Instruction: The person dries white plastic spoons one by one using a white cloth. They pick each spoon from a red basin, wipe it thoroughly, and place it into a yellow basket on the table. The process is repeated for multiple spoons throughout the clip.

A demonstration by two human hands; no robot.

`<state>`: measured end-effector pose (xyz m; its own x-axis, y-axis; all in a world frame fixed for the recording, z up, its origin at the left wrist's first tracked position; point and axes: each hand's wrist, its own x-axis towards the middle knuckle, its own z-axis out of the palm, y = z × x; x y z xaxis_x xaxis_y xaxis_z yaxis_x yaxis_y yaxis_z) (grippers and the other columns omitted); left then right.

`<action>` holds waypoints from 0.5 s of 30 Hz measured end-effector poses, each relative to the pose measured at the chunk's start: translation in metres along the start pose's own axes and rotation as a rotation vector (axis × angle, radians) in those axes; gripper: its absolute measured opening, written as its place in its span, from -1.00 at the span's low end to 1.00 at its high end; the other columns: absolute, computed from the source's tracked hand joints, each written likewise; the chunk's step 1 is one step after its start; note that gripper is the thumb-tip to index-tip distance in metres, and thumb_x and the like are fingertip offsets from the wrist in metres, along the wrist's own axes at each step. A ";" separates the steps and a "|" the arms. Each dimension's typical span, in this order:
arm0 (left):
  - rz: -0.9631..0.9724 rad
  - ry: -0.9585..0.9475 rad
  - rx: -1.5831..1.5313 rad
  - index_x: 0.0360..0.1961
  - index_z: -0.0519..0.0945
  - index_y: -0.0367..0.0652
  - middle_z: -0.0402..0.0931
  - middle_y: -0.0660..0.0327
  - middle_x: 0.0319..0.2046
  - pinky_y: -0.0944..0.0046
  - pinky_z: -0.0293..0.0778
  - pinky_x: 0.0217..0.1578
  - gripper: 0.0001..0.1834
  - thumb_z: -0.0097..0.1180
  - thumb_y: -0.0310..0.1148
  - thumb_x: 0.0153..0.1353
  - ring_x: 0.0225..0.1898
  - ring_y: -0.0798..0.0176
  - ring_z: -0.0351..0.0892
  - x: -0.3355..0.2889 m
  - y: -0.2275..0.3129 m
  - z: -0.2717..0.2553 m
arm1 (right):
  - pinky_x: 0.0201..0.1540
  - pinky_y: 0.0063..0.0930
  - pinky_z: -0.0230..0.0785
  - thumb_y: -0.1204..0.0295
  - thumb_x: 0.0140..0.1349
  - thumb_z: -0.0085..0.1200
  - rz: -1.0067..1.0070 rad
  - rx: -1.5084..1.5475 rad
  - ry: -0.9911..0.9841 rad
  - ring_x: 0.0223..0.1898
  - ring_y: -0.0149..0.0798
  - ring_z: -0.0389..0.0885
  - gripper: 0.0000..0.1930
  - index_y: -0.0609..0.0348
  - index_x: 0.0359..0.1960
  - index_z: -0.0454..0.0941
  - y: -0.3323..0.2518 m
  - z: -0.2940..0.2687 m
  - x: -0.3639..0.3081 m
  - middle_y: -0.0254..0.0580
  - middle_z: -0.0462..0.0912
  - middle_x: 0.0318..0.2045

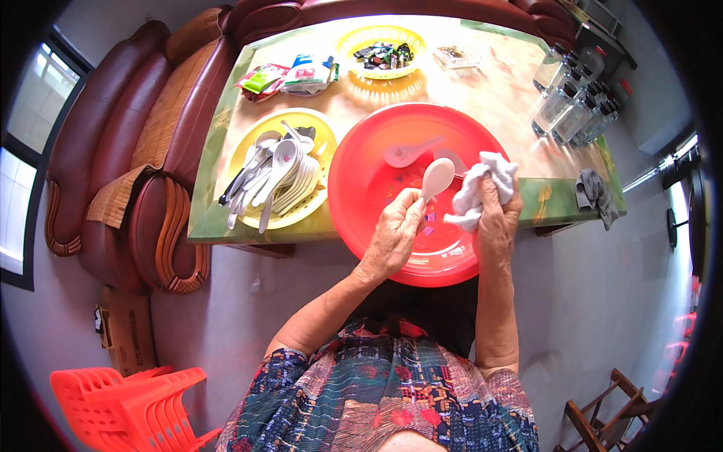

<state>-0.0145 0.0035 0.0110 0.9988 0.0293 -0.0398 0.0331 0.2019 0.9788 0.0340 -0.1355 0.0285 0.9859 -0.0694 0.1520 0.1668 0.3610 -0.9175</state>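
Note:
My left hand (395, 232) pinches the handle of a white soup spoon (437, 178), its bowl pointing up and away from me. Bunched in my right hand (500, 217) is a white cloth (478, 190), close to the spoon but apart from it. Both hands are over the near part of a large red basin (345, 177), which overhangs the table's front edge. Inside it lie a pale spoon (410, 153) and another spoon (450, 160), partly hidden behind the held one. To the left, a yellow basket (325, 139) holds a pile of spoons (285, 169) and other cutlery.
On the table (301, 53) are packets (305, 75), a yellow basket (361, 38) of small wrapped pieces and a clear container (456, 59). Several glass bottles (556, 107) stand right; a grey cloth (595, 196) hangs over the edge. A sofa (105, 143) and red plastic stools (128, 410) are left.

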 end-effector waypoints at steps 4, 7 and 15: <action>0.080 -0.015 0.231 0.10 0.33 -0.32 0.47 0.19 -0.20 0.36 0.39 -0.10 -0.66 -0.26 -0.35 0.41 -0.16 0.34 0.47 -0.001 -0.006 0.008 | -0.27 -0.61 0.43 0.46 0.27 0.06 0.119 -0.035 -0.138 -0.29 -0.53 0.53 -0.77 0.26 -0.08 0.47 0.013 0.019 -0.009 -0.34 0.59 -0.30; 0.079 -0.083 0.349 0.29 0.10 -0.32 0.34 -0.04 0.13 0.22 0.24 0.15 -0.50 -0.29 -0.30 0.40 0.19 0.15 0.31 -0.004 0.003 0.008 | -0.26 -0.60 0.44 0.50 0.25 0.07 0.108 -0.160 -0.144 -0.28 -0.51 0.54 -0.78 0.29 -0.09 0.46 0.011 0.019 -0.012 -0.30 0.59 -0.29; -0.095 -0.171 -0.167 0.35 0.00 -0.23 0.21 0.12 0.23 0.28 0.16 0.21 -0.38 -0.22 -0.24 0.33 0.24 0.24 0.24 0.000 -0.014 0.002 | -0.22 -0.49 0.45 0.50 0.24 0.07 0.110 -0.263 -0.128 -0.25 -0.40 0.55 -0.77 0.31 -0.09 0.46 0.014 0.024 -0.022 -0.25 0.55 -0.28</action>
<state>-0.0145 -0.0010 -0.0023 0.9836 -0.1609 -0.0811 0.1345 0.3554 0.9250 0.0148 -0.1068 0.0210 0.9938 0.0806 0.0763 0.0676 0.1059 -0.9921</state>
